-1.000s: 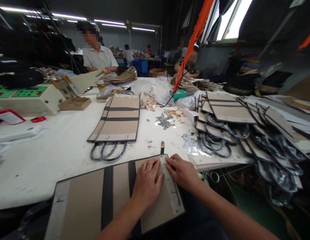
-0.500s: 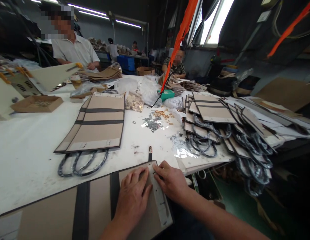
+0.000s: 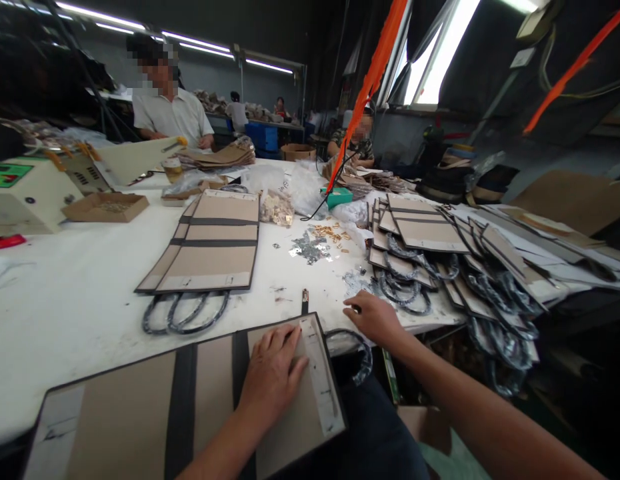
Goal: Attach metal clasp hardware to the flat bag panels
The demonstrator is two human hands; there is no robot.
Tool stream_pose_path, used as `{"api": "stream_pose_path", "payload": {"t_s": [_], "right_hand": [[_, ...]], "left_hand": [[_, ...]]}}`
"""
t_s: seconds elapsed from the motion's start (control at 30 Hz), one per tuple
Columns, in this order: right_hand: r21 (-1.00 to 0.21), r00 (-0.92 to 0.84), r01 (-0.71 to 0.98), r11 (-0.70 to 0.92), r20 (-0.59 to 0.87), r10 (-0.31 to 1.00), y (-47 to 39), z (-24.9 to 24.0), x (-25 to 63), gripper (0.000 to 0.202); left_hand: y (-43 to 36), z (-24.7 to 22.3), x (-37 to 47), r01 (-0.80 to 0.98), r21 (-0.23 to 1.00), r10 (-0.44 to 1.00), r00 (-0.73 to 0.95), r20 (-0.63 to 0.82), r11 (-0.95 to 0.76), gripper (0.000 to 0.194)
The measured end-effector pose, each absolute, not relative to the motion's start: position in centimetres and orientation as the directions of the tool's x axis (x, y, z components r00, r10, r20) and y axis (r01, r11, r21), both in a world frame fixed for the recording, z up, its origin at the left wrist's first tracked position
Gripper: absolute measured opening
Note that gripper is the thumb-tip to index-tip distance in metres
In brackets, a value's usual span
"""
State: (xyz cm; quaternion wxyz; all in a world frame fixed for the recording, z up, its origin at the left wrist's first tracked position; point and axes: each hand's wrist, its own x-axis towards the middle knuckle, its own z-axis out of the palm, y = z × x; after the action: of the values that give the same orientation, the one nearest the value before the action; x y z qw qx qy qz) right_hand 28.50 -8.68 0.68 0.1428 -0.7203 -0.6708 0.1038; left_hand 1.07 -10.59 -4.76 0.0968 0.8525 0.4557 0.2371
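In front of me lies a flat bag panel (image 3: 125, 400), beige inside with dark bands and edging, a whitish strip (image 3: 317, 373) along its right end. My left hand (image 3: 275, 360) rests on it, fingers stretched out, fingertips at the strip's upper end. A small dark tab with a metal end (image 3: 305, 301) sticks out above the panel. A plastic-wrapped handle loop (image 3: 363, 360) shows at its right side. My right hand (image 3: 373, 317) is off the panel, beside small silver metal plates (image 3: 357, 280). Its fingers are curled into a pinch; anything between them is too small to make out.
More bag panels with wrapped handles (image 3: 215, 253) lie at centre left, and a stack of them (image 3: 425, 230) stands at right. Gold fittings (image 3: 333, 233) and dark plates (image 3: 310, 247) are scattered mid-table. A cardboard tray (image 3: 105, 208) sits at left. Other people work farther back.
My right hand has left the panel's strip and moved right to the silver plates, uncovering the handle loop. My left hand stays on the panel. The view has shifted slightly left.
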Motion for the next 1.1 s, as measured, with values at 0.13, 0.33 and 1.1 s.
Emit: {"api": "stream_pose_path", "payload": {"t_s": [0.13, 0.33, 1.1], "right_hand": [[-0.297, 0.145, 0.943, -0.153, -0.048, 0.988, -7.6, -0.5, 31.6, 0.025], [-0.361, 0.137, 0.92, -0.15, -0.061, 0.989, -7.2, -0.9, 32.2, 0.019], [-0.469, -0.379, 0.848, 0.245, -0.215, 0.9, -4.5, 2.8, 20.3, 0.021]], "left_hand": [[-10.6, -4.4, 1.1, 0.728, 0.409, 0.835, 0.466, 0.292, -0.55, 0.05], [-10.9, -4.0, 1.1, 0.713, 0.442, 0.839, 0.464, 0.284, -0.544, 0.05], [-11.4, -3.9, 0.9, 0.683, 0.54, 0.869, 0.422, 0.257, -0.492, 0.052]]}}
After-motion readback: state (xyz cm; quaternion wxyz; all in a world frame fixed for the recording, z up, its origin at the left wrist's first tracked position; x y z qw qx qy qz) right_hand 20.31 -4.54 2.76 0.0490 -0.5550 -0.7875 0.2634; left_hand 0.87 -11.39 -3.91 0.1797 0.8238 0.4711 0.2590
